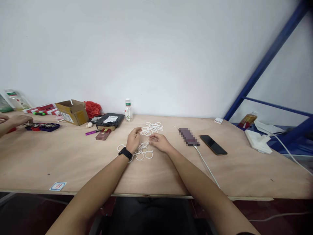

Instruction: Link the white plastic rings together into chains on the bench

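Note:
White plastic rings with small eyelets, like curtain rings, lie in a loose, overlapping cluster on the wooden table between my forearms. My left hand, with a black watch on its wrist, hovers over the cluster's left side. Its fingers are loosely bent, with nothing visible in them. From the right, my right hand reaches in, fingers apart, the lower fingertips close to a ring's eyelet; whether they touch it I cannot tell. Farther back, just beyond my fingertips, is a second pile of white rings.
Right of my hands lie a pixelated phone-like item on a white cable and a black phone. A bottle, dark parcel, maroon box and open carton stand to the left. Another person's hand is at far left.

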### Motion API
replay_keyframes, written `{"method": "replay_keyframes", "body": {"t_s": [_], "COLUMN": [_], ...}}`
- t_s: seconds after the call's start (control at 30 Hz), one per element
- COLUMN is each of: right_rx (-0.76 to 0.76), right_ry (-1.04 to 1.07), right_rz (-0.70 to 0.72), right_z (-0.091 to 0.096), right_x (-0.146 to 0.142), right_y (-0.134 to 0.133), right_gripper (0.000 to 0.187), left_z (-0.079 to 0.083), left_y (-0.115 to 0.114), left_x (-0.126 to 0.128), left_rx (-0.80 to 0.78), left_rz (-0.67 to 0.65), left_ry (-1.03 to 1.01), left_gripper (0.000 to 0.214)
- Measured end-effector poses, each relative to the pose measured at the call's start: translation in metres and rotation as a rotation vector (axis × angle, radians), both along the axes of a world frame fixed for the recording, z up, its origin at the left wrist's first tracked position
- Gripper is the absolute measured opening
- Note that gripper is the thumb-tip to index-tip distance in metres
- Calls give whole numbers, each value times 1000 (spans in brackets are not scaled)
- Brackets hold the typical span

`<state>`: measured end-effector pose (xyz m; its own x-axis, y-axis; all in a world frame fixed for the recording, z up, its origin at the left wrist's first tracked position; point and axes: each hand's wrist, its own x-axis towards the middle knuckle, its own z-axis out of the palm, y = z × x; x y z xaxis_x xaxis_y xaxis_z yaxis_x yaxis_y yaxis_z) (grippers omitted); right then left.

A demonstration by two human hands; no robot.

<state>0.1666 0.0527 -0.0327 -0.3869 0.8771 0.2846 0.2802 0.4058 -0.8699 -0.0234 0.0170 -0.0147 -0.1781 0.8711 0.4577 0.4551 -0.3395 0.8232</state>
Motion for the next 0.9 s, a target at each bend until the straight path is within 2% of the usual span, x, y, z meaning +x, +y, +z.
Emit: {"method": "replay_keyframes", "body": {"t_s": [0.07,0.13,0.2,0.3,0.43,0.53,0.67,0.9], "right_rx": [120,217,257,264,263,225,194,135], "right_ry": [-169,-313,-448,-619,-717,-665,-544,-100], "right_rz": [-78,-178,-226,-191,-128,-181,-164,-80], "right_z": [-1,0,1,2,4,5,5,11], "right_x": [7,15,20,20,16,17,19,5], "right_y": [5,12,16,18,14,11,8,-4], "right_gripper": [30,28,34,41,29,30,49,59], "left_z": [3,6,7,6,7,10,14,9], "left_y": [-3,-8,-14,-22,-24,-23,-23,-18], "left_x": [-1,0,4,10,12,11,12,10], "left_rx": [-6,-21,-44,-67,-69,-74,-88,-97], "left_rz": [-30,-137,-275,-411,-387,-309,-220,-145], "left_ry": [107,320,553,763,813,823,779,575], "left_gripper": [33,33,35,38,36,36,27,38]}}
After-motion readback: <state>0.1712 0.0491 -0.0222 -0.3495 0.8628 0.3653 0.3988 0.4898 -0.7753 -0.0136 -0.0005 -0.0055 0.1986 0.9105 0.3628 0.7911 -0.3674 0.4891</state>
